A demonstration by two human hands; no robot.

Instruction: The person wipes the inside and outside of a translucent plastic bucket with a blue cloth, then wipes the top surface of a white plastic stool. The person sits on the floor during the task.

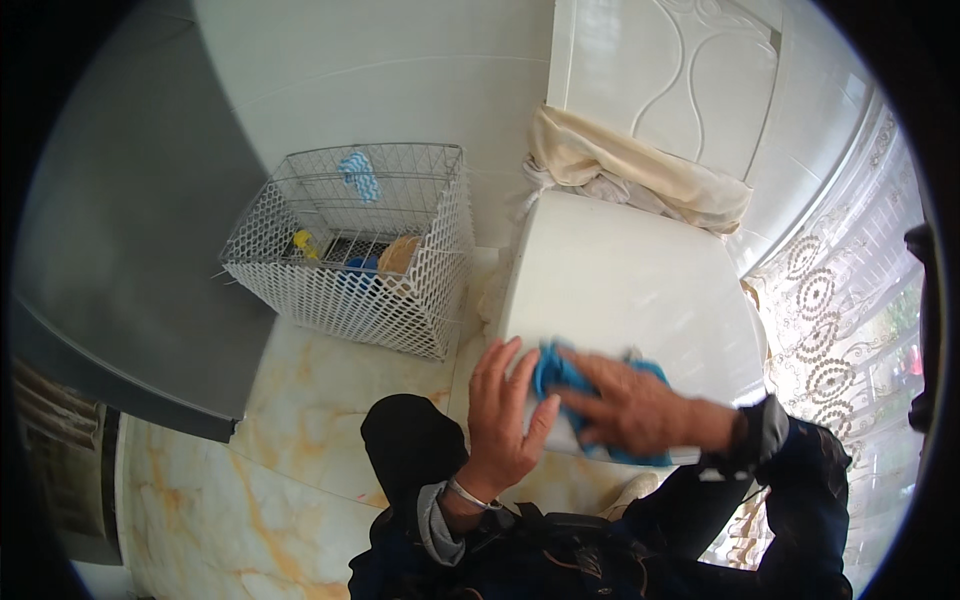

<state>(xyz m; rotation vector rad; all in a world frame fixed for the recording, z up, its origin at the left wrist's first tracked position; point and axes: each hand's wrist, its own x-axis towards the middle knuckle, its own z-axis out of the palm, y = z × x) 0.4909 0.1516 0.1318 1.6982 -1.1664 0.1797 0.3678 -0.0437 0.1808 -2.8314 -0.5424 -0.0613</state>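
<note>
My right hand (630, 401) presses a blue cloth (649, 450) onto the white top of a box-shaped piece (622, 262), near its front edge. The hand is blurred, and its fingers lie over the cloth, part of which is bunched up by the fingertips. My left hand (502, 412) rests at the front left corner of the same top, fingers apart and holding nothing. Its fingertips are close to the cloth; whether they touch it I cannot tell. A bracelet (472, 495) circles my left wrist.
Left of the white top stands a wire cage (352, 292) with white mesh sides, holding a yellow object and a blue one. A large grey panel (150, 225) rises further left. Cream fabric (637, 176) lies bunched behind the top. A lace curtain (832, 322) hangs at right.
</note>
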